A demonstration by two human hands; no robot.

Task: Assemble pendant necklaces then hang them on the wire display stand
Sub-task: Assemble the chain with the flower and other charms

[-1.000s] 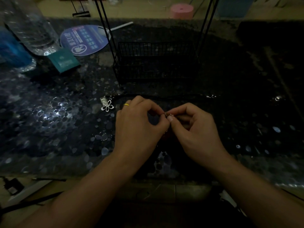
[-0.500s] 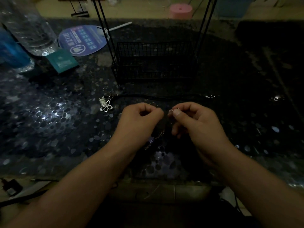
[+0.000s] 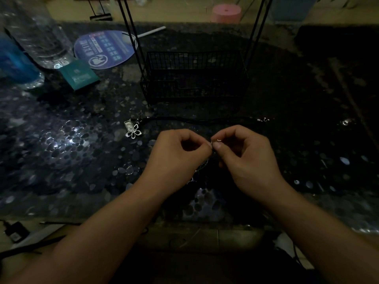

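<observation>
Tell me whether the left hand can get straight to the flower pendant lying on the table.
Probably yes. The flower pendant lies in the open on the table, just left of the left hand, with nothing between them. But that hand is pinching a small clasp with the right hand, so it must let go first.

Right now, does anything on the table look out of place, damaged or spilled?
Nothing stands out. The flower pendant lies flat on its black cord in front of the wire display stand. Both hands, left hand and right hand, pinch a small clasp. The dim light hides fine detail.
</observation>
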